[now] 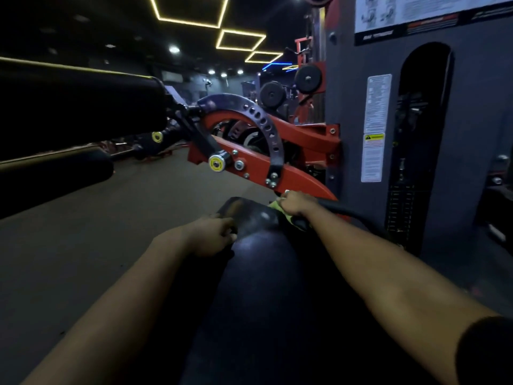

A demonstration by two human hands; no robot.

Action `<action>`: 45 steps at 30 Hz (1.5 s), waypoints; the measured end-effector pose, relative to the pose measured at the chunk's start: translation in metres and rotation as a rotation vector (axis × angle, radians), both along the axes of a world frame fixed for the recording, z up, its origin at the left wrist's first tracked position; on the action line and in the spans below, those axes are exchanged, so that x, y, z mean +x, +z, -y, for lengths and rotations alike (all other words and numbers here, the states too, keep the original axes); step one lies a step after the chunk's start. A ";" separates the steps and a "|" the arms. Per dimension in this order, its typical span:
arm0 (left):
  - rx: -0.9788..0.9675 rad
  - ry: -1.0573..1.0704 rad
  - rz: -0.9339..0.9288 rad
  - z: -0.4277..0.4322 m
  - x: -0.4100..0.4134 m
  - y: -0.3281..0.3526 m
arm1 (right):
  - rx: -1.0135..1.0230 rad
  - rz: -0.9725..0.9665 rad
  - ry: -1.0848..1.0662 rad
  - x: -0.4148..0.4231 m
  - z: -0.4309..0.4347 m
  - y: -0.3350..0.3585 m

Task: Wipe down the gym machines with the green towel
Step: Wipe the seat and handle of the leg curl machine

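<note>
My right grip (pixel 295 203) is curled down over the towel (pixel 278 208), bunching it under the knuckles and pressing it onto the far right edge of the pad (pixel 261 262). Only a little green cloth shows, peeping out on the left of the fingers and under the heel of the hand. My left grip (pixel 215 236) lies nearer to me and to the left of the right one, fingers hooked over the pad's left edge and holding it. The pad is black and glossy and runs back between my two forearms towards me.

Just right of the right grip, a black curved bar (pixel 341 211) runs from under that hand towards the tower. Just beyond the same grip rises the red frame (pixel 294 179), bolted to a black arc (pixel 266 126) drilled with a row of holes. A yellow knob (pixel 217 163) sits at the frame's left end, above and beyond the left grip. To the right of the right grip stands the grey tower (pixel 347 79), with labels (pixel 374 129) on its face and the weight stack (pixel 399 209) in a dark slot. Well to the left of the left grip are two black rollers, the lower (pixel 55 176) and the upper (pixel 69 101), over the grey floor (pixel 111 218). Farther off beyond the frame hang round plates (pixel 308 75), and yellow strip lights (pixel 238 40) glow on the dark ceiling.
</note>
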State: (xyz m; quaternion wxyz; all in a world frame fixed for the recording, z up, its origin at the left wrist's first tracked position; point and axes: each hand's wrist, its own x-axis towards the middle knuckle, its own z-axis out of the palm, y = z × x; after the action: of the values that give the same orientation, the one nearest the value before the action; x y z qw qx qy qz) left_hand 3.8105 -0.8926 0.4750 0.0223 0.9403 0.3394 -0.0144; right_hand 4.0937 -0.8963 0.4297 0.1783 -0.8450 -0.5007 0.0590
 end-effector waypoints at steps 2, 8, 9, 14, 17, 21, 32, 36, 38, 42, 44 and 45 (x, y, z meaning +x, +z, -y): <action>-0.001 0.013 0.010 -0.003 -0.007 0.002 | 0.065 -0.003 0.037 -0.003 -0.005 -0.003; -0.041 0.034 0.052 -0.012 -0.026 0.003 | -0.078 -0.165 0.076 0.018 -0.015 -0.003; -0.049 0.038 0.055 -0.012 -0.030 0.003 | -0.098 -0.140 0.073 0.012 -0.023 0.001; -0.063 0.036 0.076 -0.016 -0.040 0.001 | -0.005 -0.043 0.103 -0.033 -0.059 0.021; -0.071 0.034 0.079 -0.021 -0.037 0.005 | 0.089 -0.125 0.139 -0.029 -0.057 0.015; -0.071 0.027 0.094 -0.023 -0.036 0.006 | 0.014 -0.327 0.174 -0.005 -0.055 0.010; -0.071 0.081 0.194 -0.021 -0.048 0.008 | 0.066 0.182 0.446 -0.083 -0.113 0.039; -0.109 0.137 0.186 -0.021 -0.064 0.006 | 0.024 0.211 0.678 -0.091 -0.110 0.036; -0.117 0.179 0.182 -0.019 -0.073 0.007 | -0.047 0.176 0.671 -0.094 -0.111 0.043; -0.143 0.253 0.164 -0.006 -0.093 0.004 | -0.220 0.204 0.552 -0.125 -0.122 0.058; -0.147 0.262 0.150 0.002 -0.103 0.001 | -0.312 0.277 0.570 -0.154 -0.122 0.056; -0.143 0.261 0.149 0.006 -0.106 -0.001 | -0.349 0.301 0.611 -0.169 -0.120 0.054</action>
State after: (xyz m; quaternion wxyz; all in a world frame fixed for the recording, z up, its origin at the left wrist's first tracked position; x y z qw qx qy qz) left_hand 3.7042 -0.8985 0.4740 0.1160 0.8827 0.4542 0.0340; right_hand 3.9244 -0.7766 0.4840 -0.0694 -0.6736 -0.7326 0.0691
